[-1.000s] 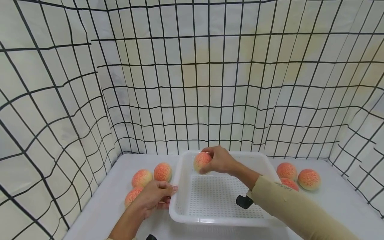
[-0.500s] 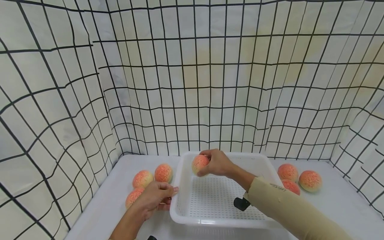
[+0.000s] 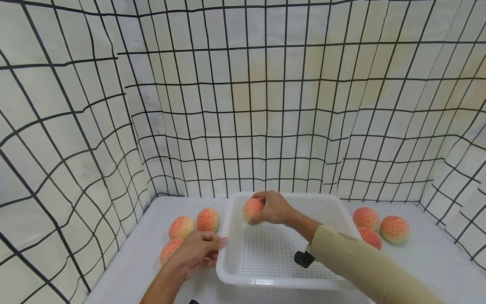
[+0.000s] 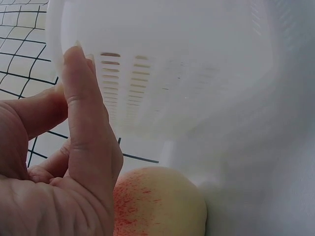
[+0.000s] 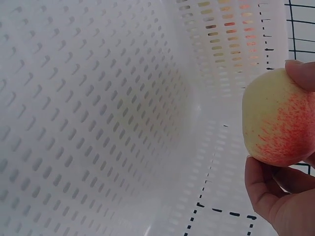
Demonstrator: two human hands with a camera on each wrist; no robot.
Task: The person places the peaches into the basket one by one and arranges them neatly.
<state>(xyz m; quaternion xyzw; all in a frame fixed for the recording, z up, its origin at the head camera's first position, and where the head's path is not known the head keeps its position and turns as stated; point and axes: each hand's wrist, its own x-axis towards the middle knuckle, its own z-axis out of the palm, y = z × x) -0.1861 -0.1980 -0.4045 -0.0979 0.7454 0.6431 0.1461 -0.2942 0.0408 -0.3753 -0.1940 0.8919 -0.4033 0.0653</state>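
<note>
My right hand [image 3: 276, 207] holds a red-and-yellow peach [image 3: 252, 210] over the back left part of a white perforated plastic basket [image 3: 288, 282]. In the right wrist view the peach [image 5: 275, 118] sits between thumb and fingers, above the basket floor [image 5: 98, 123]. The left hand [image 3: 198, 250] pinches the basket's left rim; its thumb lies at the edge and the other fingers lie against the outer wall, as the left wrist view shows. Beside this hand, several peaches rest on the table, one of them [image 4: 162, 201] close under the basket wall.
Left of the basket lie three peaches [image 3: 207, 219]. Three more peaches [image 3: 395, 229] lie to its right, one partly hidden by the right sleeve [image 3: 353, 257]. White walls with a black grid [image 3: 243, 126] enclose the white table [image 3: 429, 261] at the back and sides.
The right hand has sunk slightly with the peach, drifting a little to the left. The left hand has stayed at the basket rim. The head view has shifted slightly.
</note>
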